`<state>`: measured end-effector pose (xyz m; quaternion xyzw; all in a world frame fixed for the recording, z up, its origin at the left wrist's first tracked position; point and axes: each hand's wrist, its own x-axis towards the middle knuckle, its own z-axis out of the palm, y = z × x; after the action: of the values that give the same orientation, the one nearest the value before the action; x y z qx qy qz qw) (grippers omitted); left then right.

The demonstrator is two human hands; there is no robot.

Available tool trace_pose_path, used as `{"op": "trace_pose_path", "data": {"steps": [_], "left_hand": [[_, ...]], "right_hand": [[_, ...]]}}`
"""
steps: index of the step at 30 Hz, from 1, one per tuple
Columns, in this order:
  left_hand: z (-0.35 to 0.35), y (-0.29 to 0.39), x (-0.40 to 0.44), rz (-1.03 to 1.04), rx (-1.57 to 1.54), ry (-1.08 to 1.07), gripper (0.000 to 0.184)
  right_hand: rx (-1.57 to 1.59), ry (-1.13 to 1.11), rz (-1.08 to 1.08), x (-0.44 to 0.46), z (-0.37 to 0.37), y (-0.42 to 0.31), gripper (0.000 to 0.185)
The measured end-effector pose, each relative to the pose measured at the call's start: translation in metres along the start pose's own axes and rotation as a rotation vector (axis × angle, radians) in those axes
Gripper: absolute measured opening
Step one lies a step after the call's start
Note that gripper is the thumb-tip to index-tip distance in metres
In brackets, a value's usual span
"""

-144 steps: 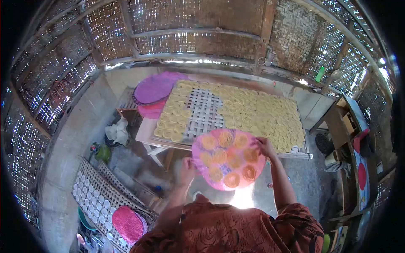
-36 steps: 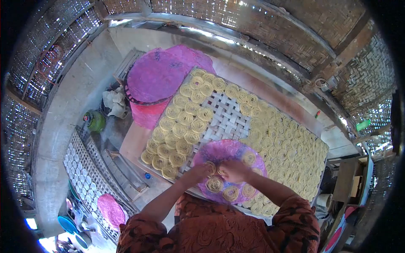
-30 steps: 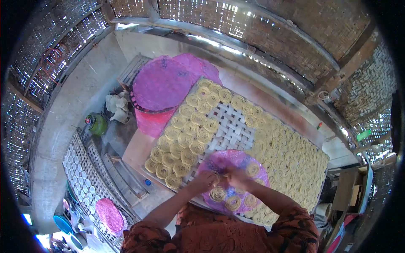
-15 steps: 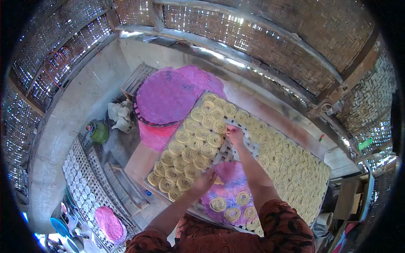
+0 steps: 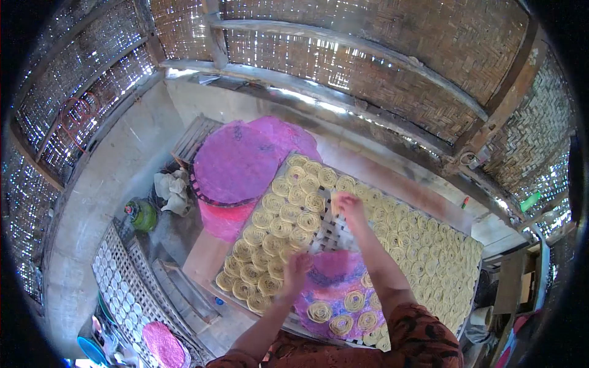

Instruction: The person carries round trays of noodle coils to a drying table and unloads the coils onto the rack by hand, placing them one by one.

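Observation:
My right hand (image 5: 350,210) is over the upper part of a woven tray, its fingers on a pale yellow noodle coil (image 5: 335,203) that stands tilted at the edge of the bare lattice (image 5: 333,236). My left hand (image 5: 298,270) is smeared by motion, beside the lower coils of the left group (image 5: 270,245); its fingers are not clear. Between my forearms lies a round pink-purple mesh sheet (image 5: 325,276) on the tray, with several loose noodle coils (image 5: 354,301) on it. Rows of coils (image 5: 429,264) cover the right side of the tray.
Round purple mesh sheets (image 5: 236,159) are stacked beyond the tray's left end. A green gas cylinder (image 5: 143,214) stands on the floor at left. Another woven rack (image 5: 116,270) holds small white rounds, with a pink mesh piece (image 5: 164,343) at its near end.
My right hand has lifted slightly off the lattice, with a tilted coil now visible at its fingers. The left hand has moved away from the mesh sheet's edge. The view has shifted a little.

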<state>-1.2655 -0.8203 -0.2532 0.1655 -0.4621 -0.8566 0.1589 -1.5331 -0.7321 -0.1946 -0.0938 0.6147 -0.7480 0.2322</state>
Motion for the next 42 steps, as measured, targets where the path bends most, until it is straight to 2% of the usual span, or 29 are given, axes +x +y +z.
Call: {"op": "trace_pose_path", "data": {"steps": [2, 4, 6, 7, 8, 9, 10, 11, 13, 14, 15, 16, 17, 18, 20, 21, 22, 23, 24, 28, 29, 30, 31, 32, 34, 36, 38, 41, 42], "left_hand": [[-0.007, -0.003, -0.005, 0.041, -0.077, -0.077, 0.024], [0.008, 0.031, -0.033, -0.172, 0.337, -0.069, 0.024], [-0.005, 0.013, -0.043, -0.124, 0.370, -0.092, 0.024], [-0.011, 0.006, -0.052, -0.066, 0.399, -0.119, 0.025], [-0.014, 0.010, -0.062, -0.093, 0.402, -0.125, 0.025], [-0.014, 0.021, -0.069, -0.117, 0.586, -0.196, 0.026], [-0.010, 0.029, -0.072, -0.134, 0.764, -0.274, 0.029], [-0.004, 0.033, -0.073, -0.157, 0.752, -0.293, 0.029], [0.009, 0.037, -0.085, -0.107, 1.124, -0.510, 0.036], [0.017, 0.036, -0.093, -0.115, 1.120, -0.525, 0.036], [0.023, 0.036, -0.097, -0.016, 1.285, -0.572, 0.040], [0.029, 0.036, -0.100, 0.091, 1.450, -0.613, 0.045], [0.031, 0.033, -0.105, 0.099, 1.454, -0.616, 0.045], [0.032, 0.028, -0.108, 0.142, 1.531, -0.609, 0.047], [0.032, 0.021, -0.107, 0.198, 1.621, -0.594, 0.048], [0.032, 0.020, -0.105, 0.036, 1.571, -0.627, 0.048], [0.031, 0.019, -0.104, -0.123, 1.514, -0.652, 0.049], [0.032, 0.021, -0.104, -0.115, 1.525, -0.644, 0.049], [0.033, 0.022, -0.106, -0.025, 1.542, -0.629, 0.046], [0.027, 0.010, -0.101, 0.248, 1.605, -0.626, 0.036], [0.021, 0.004, -0.100, 0.256, 1.603, -0.621, 0.036], [0.016, -0.001, -0.101, 0.188, 1.468, -0.581, 0.032], [0.010, -0.007, -0.101, 0.117, 1.332, -0.544, 0.029], [0.012, -0.001, -0.100, 0.116, 1.328, -0.544, 0.029], [0.024, 0.023, -0.099, -0.167, 1.111, -0.468, 0.026], [0.016, 0.021, -0.098, -0.197, 1.065, -0.467, 0.025], [0.011, 0.022, -0.096, -0.230, 1.026, -0.459, 0.025], [0.005, 0.024, -0.097, -0.256, 0.954, -0.377, 0.021], [0.000, 0.023, -0.093, -0.277, 0.793, -0.346, 0.019]], "right_hand": [[0.294, 0.200, 0.021, 0.032, 0.007, 0.005, 0.015], [0.313, 0.281, 0.037, 0.046, 0.005, 0.024, 0.016], [0.331, 0.369, 0.066, 0.057, -0.012, 0.056, 0.017], [0.024, 0.359, -0.179, 0.063, -0.032, 0.079, 0.017], [-0.290, 0.339, -0.415, 0.060, -0.048, 0.094, 0.017], [-0.577, 0.366, -0.332, 0.003, -0.019, 0.014, 0.017], [-0.587, 0.383, -0.315, -0.022, -0.024, -0.007, 0.017], [-0.641, 0.275, -0.320, -0.047, -0.037, -0.019, 0.018], [-0.839, 0.036, -0.321, -0.109, -0.064, -0.033, 0.014], [-1.001, -0.212, -0.201, -0.138, -0.081, -0.034, 0.013], [-1.149, -0.465, -0.086, -0.164, -0.093, -0.035, 0.017], [-1.263, -0.542, -0.081, -0.187, -0.101, -0.029, 0.021], [-1.376, -0.620, -0.075, -0.209, -0.109, -0.018, 0.026], [-1.375, -0.613, -0.084, -0.225, -0.125, 0.001, 0.026], [-1.371, -0.488, -0.361, -0.235, -0.152, 0.040, 0.032], [-1.307, -0.436, -0.165, -0.241, -0.139, 0.010, 0.033], [-1.302, -0.437, -0.181, -0.244, -0.135, 0.001, 0.033], [-1.338, -0.465, -0.325, -0.246, -0.134, -0.004, 0.032], [-1.372, -0.488, -0.467, -0.248, -0.133, -0.005, 0.031], [-1.471, -0.394, -0.622, -0.218, -0.169, 0.048, 0.027], [-1.045, -0.112, -0.296, -0.203, -0.173, 0.044, 0.021], [-0.598, 0.148, 0.021, -0.189, -0.171, 0.032, 0.015], [-0.451, 0.178, -0.009, -0.172, -0.165, 0.023, 0.014], [-0.304, 0.207, -0.039, -0.151, -0.147, 0.008, 0.013], [-0.253, 0.161, -0.129, -0.112, -0.114, 0.000, 0.015], [-0.103, 0.195, -0.068, -0.081, -0.067, -0.006, 0.017], [0.097, 0.157, -0.008, -0.041, -0.040, 0.025, 0.019], [0.056, 0.222, 0.009, -0.022, -0.005, 0.053, 0.022], [0.059, 0.221, 0.016, -0.025, -0.002, 0.053, 0.022]]}}
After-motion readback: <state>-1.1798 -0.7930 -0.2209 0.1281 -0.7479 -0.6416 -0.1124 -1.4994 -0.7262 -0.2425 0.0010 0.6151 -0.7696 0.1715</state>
